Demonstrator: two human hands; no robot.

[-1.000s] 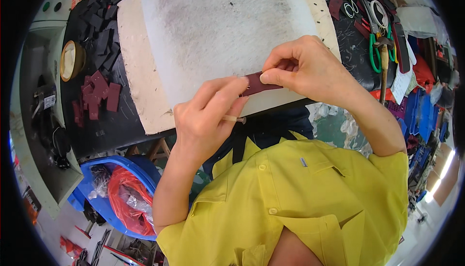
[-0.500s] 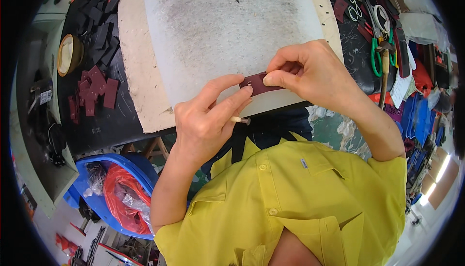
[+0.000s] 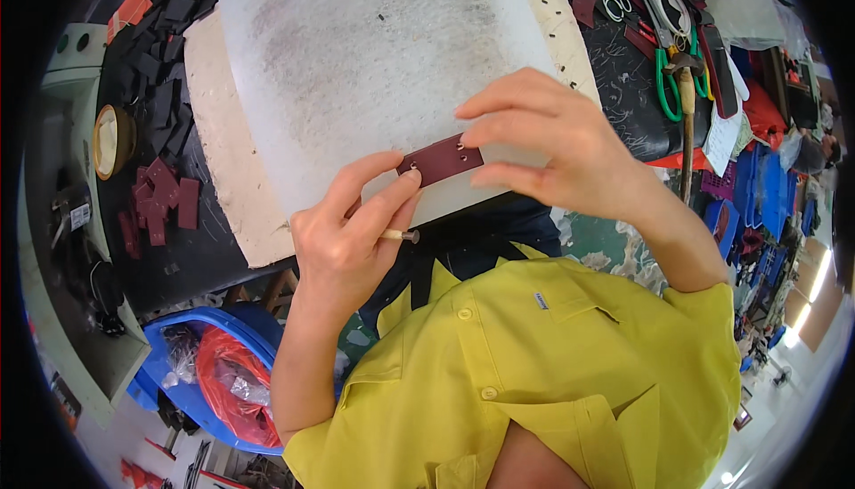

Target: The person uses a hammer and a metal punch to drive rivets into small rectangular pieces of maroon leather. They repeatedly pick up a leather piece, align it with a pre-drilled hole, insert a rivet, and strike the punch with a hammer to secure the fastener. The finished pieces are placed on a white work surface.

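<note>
A maroon rectangular strip, perhaps leather, shows small holes near both ends. My left hand pinches its left end between fingers and thumb. Tucked in the same palm is a thin pale rod with a dull metal end, pointing right. At the strip's other end my right hand is spread, thumb and fingers apart. One of its fingertips lies by the strip's upper right corner; whether it touches I cannot tell. Beneath the hands lies a scuffed translucent white sheet.
A pale board underlies the sheet. More maroon pieces, black pieces and a round container sit left. Green-handled scissors and a hammer lie right. A blue bin stands below.
My right fingers have opened off the strip, uncovering holes at its right end. The whole view has shifted, and pieces now show on the sheet's far edge.
</note>
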